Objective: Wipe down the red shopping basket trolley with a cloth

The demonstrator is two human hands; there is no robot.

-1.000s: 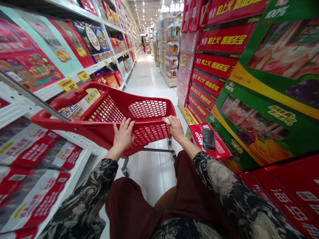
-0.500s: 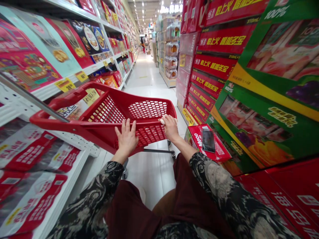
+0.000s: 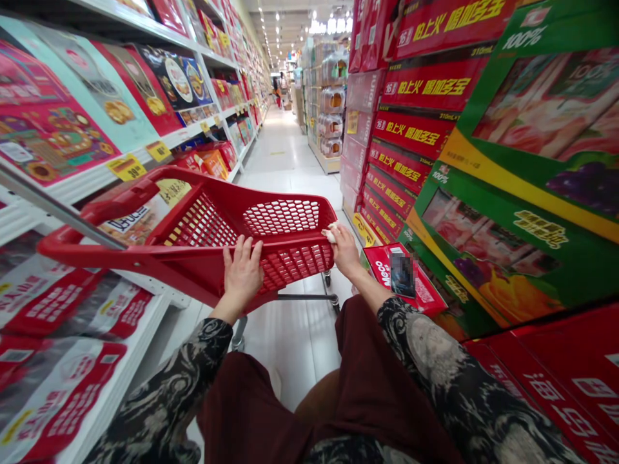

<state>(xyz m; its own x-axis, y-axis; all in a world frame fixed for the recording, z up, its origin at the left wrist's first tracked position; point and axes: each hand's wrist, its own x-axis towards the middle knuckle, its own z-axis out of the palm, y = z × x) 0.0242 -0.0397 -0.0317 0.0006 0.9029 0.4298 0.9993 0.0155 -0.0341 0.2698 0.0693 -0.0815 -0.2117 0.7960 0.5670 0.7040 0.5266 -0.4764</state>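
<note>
A red plastic shopping cart [image 3: 285, 222] with a mesh basket stands in the aisle in front of me, tilted toward me. My left hand [image 3: 242, 274] lies flat on the basket's near wall, fingers stretched upward and apart. At the basket's right corner, my right hand [image 3: 344, 250] is closed on a small white cloth [image 3: 331, 234] and presses it against the rim. The cart's red handle [image 3: 111, 241] reaches out to the left.
Shelves of boxed goods [image 3: 72, 122] with yellow price tags line the left side. Stacked red cartons [image 3: 411, 138] and green juice cartons [image 3: 527, 167] rise on the right, with a red box [image 3: 406, 277] lying beside my right forearm. The white-floored aisle [image 3: 285, 148] runs ahead.
My right hand with the cloth slid left along the rim, then back to the right corner. The cart shifted slightly left and the left hand stayed on the basket wall.
</note>
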